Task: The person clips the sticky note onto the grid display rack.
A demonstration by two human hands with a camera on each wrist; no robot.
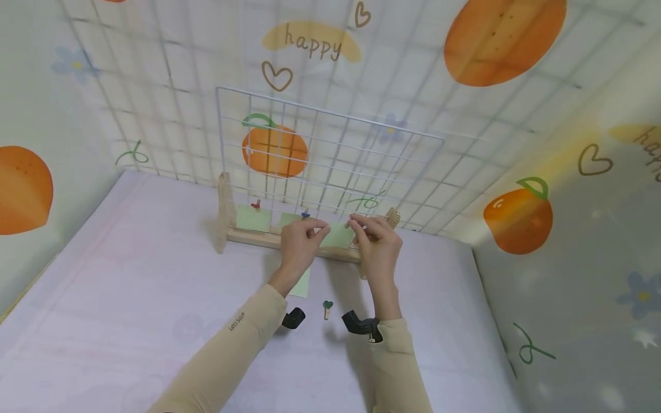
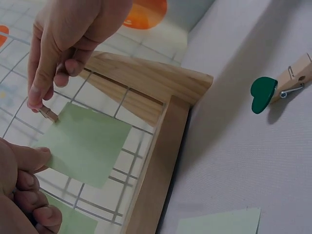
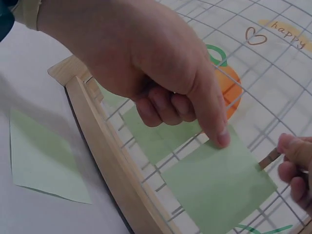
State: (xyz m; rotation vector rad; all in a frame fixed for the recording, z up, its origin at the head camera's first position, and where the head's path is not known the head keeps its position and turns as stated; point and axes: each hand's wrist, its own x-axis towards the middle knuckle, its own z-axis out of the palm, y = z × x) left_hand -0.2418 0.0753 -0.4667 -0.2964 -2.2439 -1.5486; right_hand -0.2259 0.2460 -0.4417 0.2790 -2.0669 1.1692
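Observation:
A light green paper sheet (image 2: pixel 85 144) lies against the wire grid, near its right end. My left hand (image 1: pixel 302 244) pinches one upper corner of that sheet between thumb and forefinger. With its fingertips, my right hand (image 1: pixel 379 246) pinches a small wooden clothespin (image 2: pixel 48 114) at the sheet's upper edge. Whether the clothespin bites the wire too, I cannot tell. Left along the grid hang two more green sheets (image 1: pixel 253 218), one beneath a red-topped clothespin (image 1: pixel 255 204), the other beneath a blue-topped clothespin (image 1: pixel 306 214).
The wire grid (image 1: pixel 330 135) stands in a wooden base (image 1: pixel 253 237) with upright end pieces (image 1: pixel 224 212). On the table in front lie a loose green sheet (image 3: pixel 44 161) and a clothespin with a green heart (image 1: pixel 327 308). Behind hangs a fruit-printed backdrop (image 1: pixel 206 57).

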